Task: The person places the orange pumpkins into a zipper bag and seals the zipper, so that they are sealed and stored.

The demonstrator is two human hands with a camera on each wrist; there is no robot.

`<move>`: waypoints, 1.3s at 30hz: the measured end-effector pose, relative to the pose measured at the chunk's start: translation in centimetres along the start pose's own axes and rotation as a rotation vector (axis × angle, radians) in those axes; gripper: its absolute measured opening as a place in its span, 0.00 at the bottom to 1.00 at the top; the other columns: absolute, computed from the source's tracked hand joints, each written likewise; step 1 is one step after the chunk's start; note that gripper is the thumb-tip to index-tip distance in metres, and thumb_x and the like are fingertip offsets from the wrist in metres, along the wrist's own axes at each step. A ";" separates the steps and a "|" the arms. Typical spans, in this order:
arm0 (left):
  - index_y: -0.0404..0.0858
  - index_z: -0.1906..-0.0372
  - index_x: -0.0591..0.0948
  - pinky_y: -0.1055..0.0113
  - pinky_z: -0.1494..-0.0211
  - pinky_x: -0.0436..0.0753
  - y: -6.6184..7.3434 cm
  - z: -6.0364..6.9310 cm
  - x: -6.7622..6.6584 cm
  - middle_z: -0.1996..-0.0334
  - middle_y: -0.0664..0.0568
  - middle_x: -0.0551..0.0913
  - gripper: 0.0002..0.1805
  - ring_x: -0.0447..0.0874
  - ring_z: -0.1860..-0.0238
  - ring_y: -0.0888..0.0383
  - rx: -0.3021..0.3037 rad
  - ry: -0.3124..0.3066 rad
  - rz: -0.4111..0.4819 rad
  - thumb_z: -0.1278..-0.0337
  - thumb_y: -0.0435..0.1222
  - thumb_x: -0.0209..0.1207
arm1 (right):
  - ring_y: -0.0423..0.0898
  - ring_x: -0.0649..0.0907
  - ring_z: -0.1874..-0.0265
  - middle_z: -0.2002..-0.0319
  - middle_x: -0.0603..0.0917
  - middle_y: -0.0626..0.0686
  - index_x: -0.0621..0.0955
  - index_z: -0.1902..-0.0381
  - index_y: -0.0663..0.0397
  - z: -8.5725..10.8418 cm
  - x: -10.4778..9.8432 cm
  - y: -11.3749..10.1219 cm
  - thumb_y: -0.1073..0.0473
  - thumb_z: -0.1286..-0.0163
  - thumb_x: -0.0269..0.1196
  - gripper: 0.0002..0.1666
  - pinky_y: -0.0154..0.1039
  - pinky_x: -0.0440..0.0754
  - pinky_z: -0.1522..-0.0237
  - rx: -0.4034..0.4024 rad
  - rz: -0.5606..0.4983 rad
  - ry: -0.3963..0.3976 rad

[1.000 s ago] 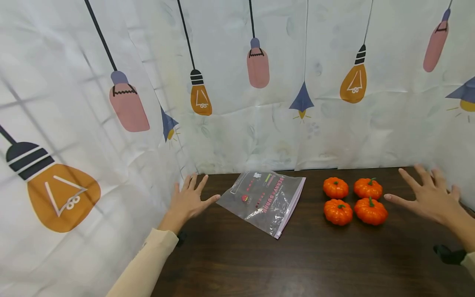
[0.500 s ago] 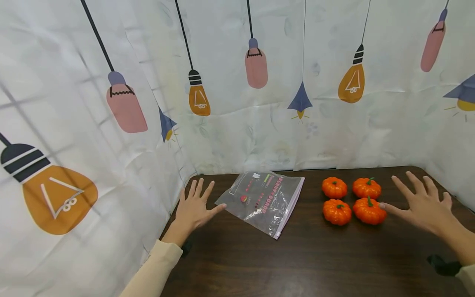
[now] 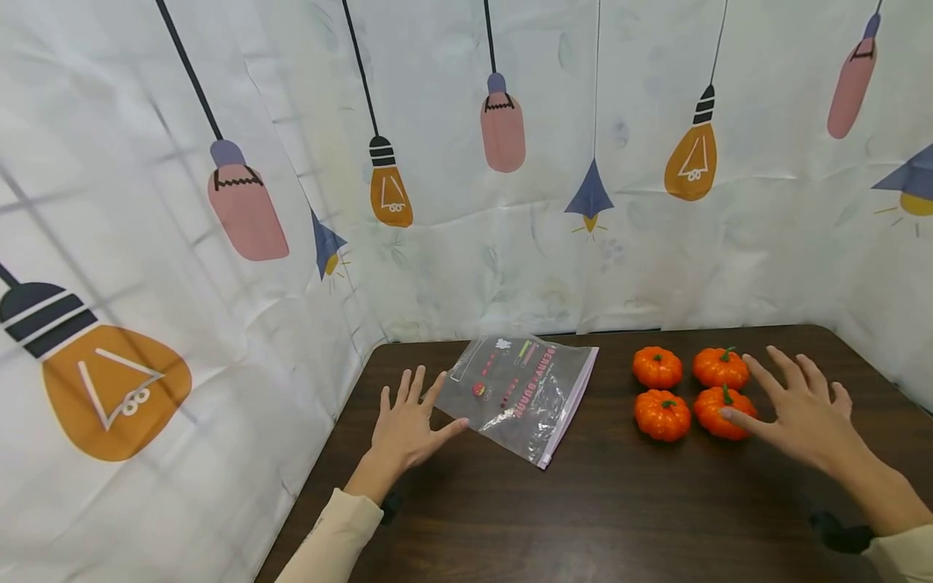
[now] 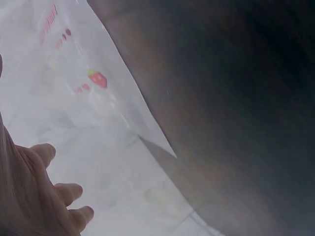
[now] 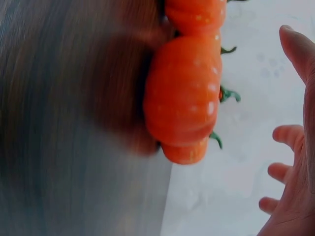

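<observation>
A clear zip bag with pink lettering and a pale slider edge lies flat on the dark wooden table. My left hand hovers by the bag's left corner, fingers spread and holding nothing. In the left wrist view, the bag's strawberry print shows beyond my fingertips. Several small orange pumpkins with green stems stand grouped at the right. Beside the front right pumpkin is my right hand, its fingers spread and nothing held. The right wrist view shows the pumpkins overlapping, apart from that hand.
A white curtain printed with hanging lamps closes off the back and left of the table. Bare tabletop lies between the bag and the pumpkins and along the front. The table's rounded back right corner shows behind the right hand.
Both hands have moved inward: the left one rightward to the bag's corner, the right one leftward to the pumpkins. The bag and pumpkins stay in place.
</observation>
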State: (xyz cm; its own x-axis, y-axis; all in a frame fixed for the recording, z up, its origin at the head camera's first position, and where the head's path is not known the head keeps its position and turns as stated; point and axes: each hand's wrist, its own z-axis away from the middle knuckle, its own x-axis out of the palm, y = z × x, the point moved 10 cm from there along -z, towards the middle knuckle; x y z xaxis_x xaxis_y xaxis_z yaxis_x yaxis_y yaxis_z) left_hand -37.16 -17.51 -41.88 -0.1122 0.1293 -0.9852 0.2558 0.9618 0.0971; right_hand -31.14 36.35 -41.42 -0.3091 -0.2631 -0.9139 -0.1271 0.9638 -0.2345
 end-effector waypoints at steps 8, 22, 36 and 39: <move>0.58 0.17 0.49 0.28 0.23 0.44 2.6 -0.2 0.8 0.16 0.45 0.43 0.53 0.37 0.16 0.40 0.021 0.035 0.088 0.43 0.76 0.46 | 0.79 0.58 0.34 0.26 0.59 0.71 0.56 0.19 0.53 -0.4 0.1 -2.3 0.32 0.36 0.66 0.59 0.78 0.53 0.46 -0.025 -0.103 0.073; 0.53 0.20 0.60 0.28 0.28 0.58 6.7 -1.0 1.2 0.23 0.42 0.63 0.50 0.58 0.22 0.38 0.078 0.151 0.272 0.43 0.72 0.53 | 0.76 0.61 0.39 0.34 0.66 0.72 0.69 0.32 0.64 -1.7 0.3 -6.3 0.44 0.38 0.71 0.45 0.76 0.56 0.51 -0.106 -0.344 0.132; 0.43 0.40 0.81 0.39 0.33 0.69 10.0 -1.7 1.2 0.39 0.48 0.76 0.29 0.70 0.35 0.45 0.139 0.196 0.483 0.42 0.54 0.66 | 0.63 0.72 0.48 0.38 0.72 0.69 0.70 0.33 0.69 -2.8 1.7 -9.0 0.52 0.34 0.71 0.39 0.48 0.74 0.52 -0.174 -0.463 0.087; 0.43 0.48 0.84 0.42 0.37 0.71 10.5 -1.7 1.3 0.47 0.49 0.78 0.23 0.72 0.41 0.47 0.150 0.198 0.489 0.43 0.52 0.67 | 0.61 0.74 0.48 0.39 0.72 0.68 0.71 0.34 0.69 -2.9 2.4 -9.4 0.53 0.33 0.71 0.38 0.39 0.79 0.54 -0.171 -0.482 0.060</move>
State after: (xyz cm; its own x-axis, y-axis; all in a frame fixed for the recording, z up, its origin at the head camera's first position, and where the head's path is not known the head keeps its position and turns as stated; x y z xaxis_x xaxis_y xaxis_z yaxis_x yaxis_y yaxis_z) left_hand -36.31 -6.85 -41.90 -0.1204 0.6098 -0.7833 0.4558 0.7350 0.5021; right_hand -33.47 26.56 -40.46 -0.2309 -0.6824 -0.6935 -0.4191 0.7130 -0.5621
